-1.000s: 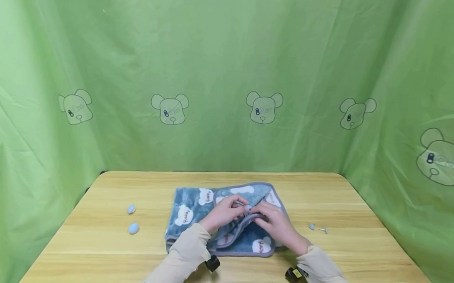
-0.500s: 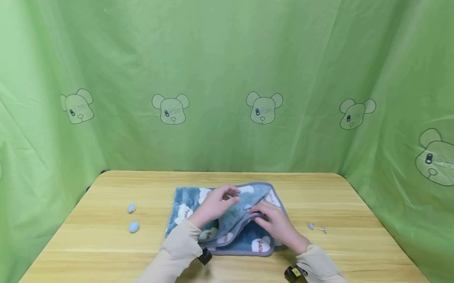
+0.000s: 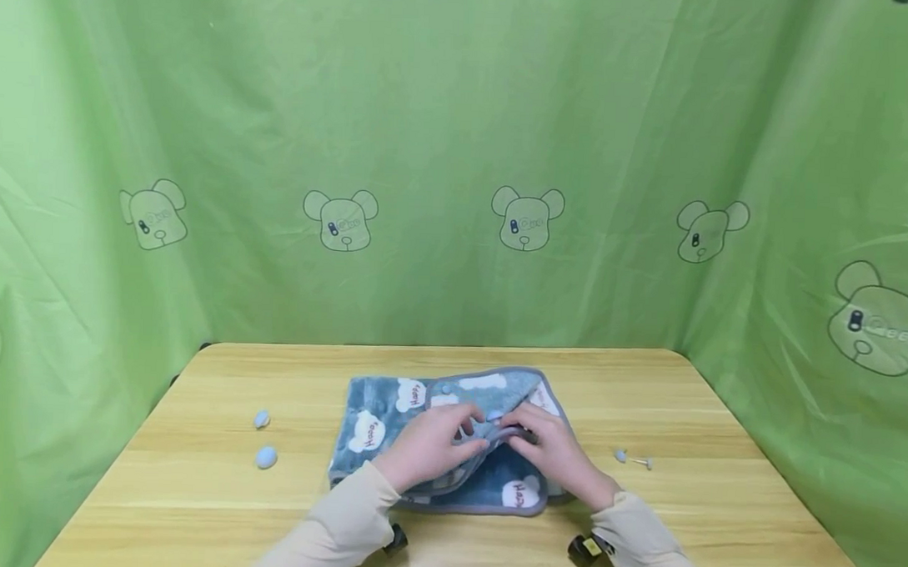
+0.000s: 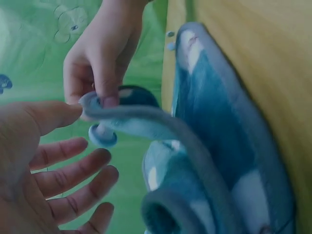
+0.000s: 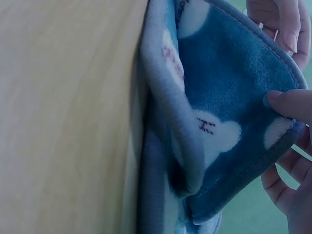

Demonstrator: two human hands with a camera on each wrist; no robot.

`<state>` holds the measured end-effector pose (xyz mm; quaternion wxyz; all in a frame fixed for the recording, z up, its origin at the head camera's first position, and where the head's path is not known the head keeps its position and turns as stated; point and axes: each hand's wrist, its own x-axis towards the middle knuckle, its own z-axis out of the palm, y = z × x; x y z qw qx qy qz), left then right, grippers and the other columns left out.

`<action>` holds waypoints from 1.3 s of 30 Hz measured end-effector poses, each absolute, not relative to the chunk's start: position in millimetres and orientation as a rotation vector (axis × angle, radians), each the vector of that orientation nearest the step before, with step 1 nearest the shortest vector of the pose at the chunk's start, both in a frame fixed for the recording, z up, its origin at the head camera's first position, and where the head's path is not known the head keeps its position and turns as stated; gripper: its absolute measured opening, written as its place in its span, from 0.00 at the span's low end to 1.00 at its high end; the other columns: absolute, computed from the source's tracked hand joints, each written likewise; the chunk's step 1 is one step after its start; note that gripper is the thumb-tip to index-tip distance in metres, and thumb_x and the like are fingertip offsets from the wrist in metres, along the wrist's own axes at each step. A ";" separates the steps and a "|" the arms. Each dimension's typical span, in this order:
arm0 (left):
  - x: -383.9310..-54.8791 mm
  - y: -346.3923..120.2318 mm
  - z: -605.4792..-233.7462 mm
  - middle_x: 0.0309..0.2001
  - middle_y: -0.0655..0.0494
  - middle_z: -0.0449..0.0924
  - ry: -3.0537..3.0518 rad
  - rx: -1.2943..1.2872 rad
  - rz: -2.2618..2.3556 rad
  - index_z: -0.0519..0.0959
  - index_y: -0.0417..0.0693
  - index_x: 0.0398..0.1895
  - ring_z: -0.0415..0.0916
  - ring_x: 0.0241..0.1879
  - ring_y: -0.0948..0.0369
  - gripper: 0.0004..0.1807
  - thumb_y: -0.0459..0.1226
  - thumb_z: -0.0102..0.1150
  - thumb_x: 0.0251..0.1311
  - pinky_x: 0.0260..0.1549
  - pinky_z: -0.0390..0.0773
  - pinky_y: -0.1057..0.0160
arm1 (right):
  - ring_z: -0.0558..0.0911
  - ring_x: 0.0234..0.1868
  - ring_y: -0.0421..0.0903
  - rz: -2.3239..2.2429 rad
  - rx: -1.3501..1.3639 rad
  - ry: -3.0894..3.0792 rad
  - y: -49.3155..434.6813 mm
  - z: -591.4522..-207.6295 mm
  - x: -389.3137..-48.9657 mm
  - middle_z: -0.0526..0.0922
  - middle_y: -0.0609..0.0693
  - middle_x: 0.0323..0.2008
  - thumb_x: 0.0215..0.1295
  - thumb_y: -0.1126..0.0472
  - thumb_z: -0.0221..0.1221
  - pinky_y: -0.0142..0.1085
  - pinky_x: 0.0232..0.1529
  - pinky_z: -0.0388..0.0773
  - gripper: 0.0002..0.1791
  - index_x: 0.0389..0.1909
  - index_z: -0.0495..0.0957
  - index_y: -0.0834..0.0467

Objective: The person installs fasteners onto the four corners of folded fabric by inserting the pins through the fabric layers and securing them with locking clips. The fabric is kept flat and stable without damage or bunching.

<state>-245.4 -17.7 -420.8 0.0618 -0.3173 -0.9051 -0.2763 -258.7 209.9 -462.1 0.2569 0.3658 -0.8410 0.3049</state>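
Note:
A folded teal blanket point(image 3: 397, 407) with white bear-head patches and grey edging lies in the middle of the table. My right hand point(image 3: 556, 454) pinches its raised edge, and in the right wrist view the thumb point(image 5: 290, 103) presses a small blue piece against the fabric. A blue mushroom-shaped clip point(image 4: 102, 135) shows at the underside of that edge in the left wrist view; the head view shows a blue bit of it point(image 3: 494, 416) by the right fingertips. Beside it, my left hand point(image 3: 433, 445) has its fingers loosely spread, thumb tip close to the edging.
Two light blue caps, one domed cap point(image 3: 266, 457) and one tilted cap point(image 3: 261, 419), lie left of the blanket on the wooden table point(image 3: 191, 491). To the right lie a small blue cap point(image 3: 621, 455) and a pin with a blue head point(image 3: 643, 463). A green curtain point(image 3: 439, 291) surrounds the table.
My left hand let go of the blue clip at the edge, drew back up and left, then came down near the edging. The right hand kept its pinch.

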 end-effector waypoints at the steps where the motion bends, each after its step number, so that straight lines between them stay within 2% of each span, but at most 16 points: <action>1: -243.9 -15.9 -421.4 0.36 0.59 0.85 -2.734 -0.963 -0.794 0.78 0.54 0.48 0.81 0.33 0.64 0.15 0.49 0.60 0.63 0.31 0.77 0.70 | 0.80 0.37 0.35 0.828 0.989 -2.289 209.7 -461.7 -258.4 0.82 0.41 0.35 0.54 0.70 0.67 0.31 0.39 0.81 0.13 0.37 0.82 0.51; 7: -240.5 -6.2 -421.5 0.30 0.64 0.84 -2.721 -0.942 -0.723 0.79 0.56 0.42 0.77 0.27 0.71 0.10 0.48 0.62 0.62 0.28 0.74 0.72 | 0.79 0.36 0.34 0.835 0.986 -2.306 209.3 -460.0 -257.6 0.82 0.41 0.34 0.55 0.70 0.66 0.30 0.37 0.81 0.12 0.37 0.82 0.51; 16: -243.8 -0.3 -420.7 0.32 0.64 0.86 -2.706 -0.930 -0.741 0.81 0.56 0.37 0.76 0.27 0.72 0.03 0.42 0.60 0.63 0.27 0.73 0.73 | 0.79 0.37 0.34 0.859 0.997 -2.312 211.8 -457.5 -256.4 0.82 0.41 0.34 0.55 0.68 0.68 0.31 0.38 0.81 0.11 0.37 0.82 0.51; 22: -247.3 -4.4 -417.4 0.32 0.64 0.85 -2.697 -0.920 -0.760 0.82 0.56 0.37 0.77 0.30 0.70 0.03 0.41 0.60 0.64 0.30 0.76 0.71 | 0.78 0.37 0.33 0.875 1.019 -2.343 211.8 -452.4 -257.0 0.82 0.40 0.34 0.55 0.65 0.69 0.30 0.38 0.79 0.10 0.37 0.82 0.51; 25: -249.7 -7.6 -413.2 0.32 0.63 0.85 -2.697 -0.902 -0.788 0.81 0.56 0.37 0.78 0.30 0.69 0.04 0.42 0.59 0.64 0.31 0.76 0.70 | 0.77 0.37 0.35 0.879 1.018 -2.346 213.5 -447.5 -257.5 0.82 0.41 0.35 0.54 0.64 0.69 0.33 0.37 0.79 0.12 0.39 0.82 0.52; 31: -262.1 -18.3 -406.9 0.32 0.59 0.84 -2.686 -0.823 -1.065 0.81 0.52 0.37 0.76 0.29 0.68 0.04 0.40 0.59 0.64 0.32 0.75 0.70 | 0.78 0.41 0.40 0.873 0.922 -2.331 226.3 -435.5 -260.2 0.82 0.45 0.40 0.54 0.65 0.69 0.40 0.41 0.81 0.15 0.44 0.81 0.56; 35: -275.5 -29.8 -410.7 0.31 0.54 0.83 -2.653 -0.707 -1.362 0.80 0.46 0.37 0.75 0.29 0.66 0.05 0.38 0.59 0.63 0.30 0.77 0.68 | 0.78 0.42 0.38 0.859 0.827 -2.349 238.7 -427.6 -261.5 0.83 0.47 0.41 0.55 0.66 0.68 0.35 0.40 0.80 0.15 0.44 0.82 0.56; 39: -290.1 -42.6 -419.5 0.29 0.52 0.81 -2.625 -0.506 -1.590 0.80 0.42 0.37 0.75 0.26 0.64 0.07 0.37 0.60 0.62 0.28 0.77 0.66 | 0.79 0.39 0.40 0.844 0.749 -2.339 250.5 -419.9 -262.0 0.84 0.48 0.39 0.55 0.68 0.67 0.35 0.38 0.79 0.14 0.43 0.82 0.57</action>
